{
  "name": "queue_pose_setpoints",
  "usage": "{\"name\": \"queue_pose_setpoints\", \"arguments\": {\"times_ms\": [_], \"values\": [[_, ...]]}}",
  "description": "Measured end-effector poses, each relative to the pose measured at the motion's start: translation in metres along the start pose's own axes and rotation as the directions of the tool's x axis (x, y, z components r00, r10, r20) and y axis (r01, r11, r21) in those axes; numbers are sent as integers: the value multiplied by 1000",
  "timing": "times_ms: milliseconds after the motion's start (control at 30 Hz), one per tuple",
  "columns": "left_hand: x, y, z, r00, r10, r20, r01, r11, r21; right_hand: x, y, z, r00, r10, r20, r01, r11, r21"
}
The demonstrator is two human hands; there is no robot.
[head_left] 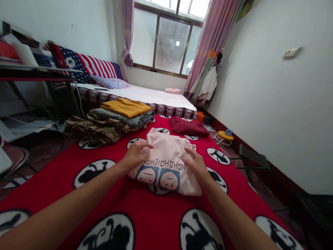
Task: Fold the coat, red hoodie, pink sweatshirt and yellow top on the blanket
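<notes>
A pale pink T-shirt with blue-framed cartoon eyes and lettering lies partly folded on a red blanket with black-and-white round prints. My left hand rests on the shirt's left edge, fingers curled and pinching the cloth. My right hand lies on the shirt's right side, fingers bent and gripping the fabric. Both forearms reach in from the bottom of the view.
A pile of folded clothes, yellow on grey on camouflage, sits at the back left. A folded dark red garment lies behind the shirt. A bed, a desk, a folding stool and hanging clothes surround.
</notes>
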State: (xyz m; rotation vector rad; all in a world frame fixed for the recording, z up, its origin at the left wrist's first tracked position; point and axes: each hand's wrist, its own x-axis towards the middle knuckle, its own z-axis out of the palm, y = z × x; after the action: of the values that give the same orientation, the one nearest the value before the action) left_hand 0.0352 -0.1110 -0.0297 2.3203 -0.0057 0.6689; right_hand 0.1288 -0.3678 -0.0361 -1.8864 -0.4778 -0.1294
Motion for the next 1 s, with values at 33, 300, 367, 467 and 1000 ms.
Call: {"name": "queue_pose_setpoints", "arguments": {"times_ms": [33, 300, 367, 467, 1000], "values": [[1, 4, 0, 998, 62, -23, -63, 997, -40, -3, -1, 4, 999, -21, -48, 22, 999, 32], [-17, 13, -17, 964, -161, 210, 32, 859, 511, -32, 6, -24, 997, 4, 79, 36, 870, -492], [-9, 20, -9, 969, -126, 211, -28, 796, 605, -21, -6, -24, 992, -127, 18, 109, 765, -634], [13, 28, 17, 963, 111, 247, -219, 855, 469, 1, -21, -5, 945, -322, 54, 278, 707, -651], [41, -29, 77, 975, 6, 220, -107, 886, 451, 37, 41, 37, 978, -31, 207, 180, 629, -756]]}}
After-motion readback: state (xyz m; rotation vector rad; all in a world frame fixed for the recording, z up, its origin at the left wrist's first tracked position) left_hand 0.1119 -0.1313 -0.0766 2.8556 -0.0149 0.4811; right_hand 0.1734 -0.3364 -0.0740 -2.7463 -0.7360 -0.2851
